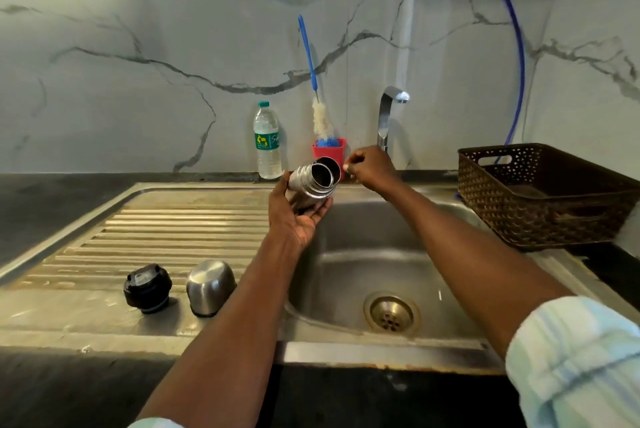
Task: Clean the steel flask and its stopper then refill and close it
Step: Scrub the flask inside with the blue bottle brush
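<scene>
Centre frame, over the steel sink (346,254): left hand (298,216) cups the open cylindrical steel flask (313,181), tilted. Rigid, probably slick; hold mid-body. Right hand (372,168) loosely curled, apparently empty.

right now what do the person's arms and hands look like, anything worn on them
Both hands are bare: no gloves, rings or watch show on the left hand or the right hand. The forearms are uncovered. Each arm wears a light shirt sleeve with faint pale blue and white stripes, pushed up toward the elbow; only a sliver of the left one shows at the bottom edge.
</scene>
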`<state>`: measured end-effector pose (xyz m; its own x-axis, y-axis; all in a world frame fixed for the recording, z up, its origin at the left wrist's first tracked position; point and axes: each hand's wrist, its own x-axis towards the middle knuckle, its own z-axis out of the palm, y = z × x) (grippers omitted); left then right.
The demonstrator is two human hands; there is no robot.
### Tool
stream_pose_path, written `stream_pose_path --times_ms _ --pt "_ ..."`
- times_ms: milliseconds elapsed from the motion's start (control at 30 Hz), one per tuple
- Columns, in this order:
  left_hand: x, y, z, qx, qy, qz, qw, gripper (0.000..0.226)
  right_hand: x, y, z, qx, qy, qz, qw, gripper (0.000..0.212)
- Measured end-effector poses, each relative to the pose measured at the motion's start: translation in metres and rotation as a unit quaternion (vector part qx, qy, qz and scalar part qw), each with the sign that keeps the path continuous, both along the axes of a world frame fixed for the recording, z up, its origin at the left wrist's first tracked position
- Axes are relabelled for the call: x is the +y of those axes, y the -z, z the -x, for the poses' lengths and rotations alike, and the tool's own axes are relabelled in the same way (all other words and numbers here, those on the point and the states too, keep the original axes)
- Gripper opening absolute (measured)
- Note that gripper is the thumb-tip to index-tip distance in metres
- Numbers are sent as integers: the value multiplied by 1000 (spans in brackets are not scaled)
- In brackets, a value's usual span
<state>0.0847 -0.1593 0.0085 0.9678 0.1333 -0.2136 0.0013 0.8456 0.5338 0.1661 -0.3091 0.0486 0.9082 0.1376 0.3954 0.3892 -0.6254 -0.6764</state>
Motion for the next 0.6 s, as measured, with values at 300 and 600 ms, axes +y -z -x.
stream_pose_path --times_ms 300,600 --pt "14 -6 -10 -70 0 11 997 58 50 -35 -95 -43 60 -33 997 30" --pt "22 6 -22 -105 20 -46 993 53 63 -37 -142 41 26 -22 999 45"
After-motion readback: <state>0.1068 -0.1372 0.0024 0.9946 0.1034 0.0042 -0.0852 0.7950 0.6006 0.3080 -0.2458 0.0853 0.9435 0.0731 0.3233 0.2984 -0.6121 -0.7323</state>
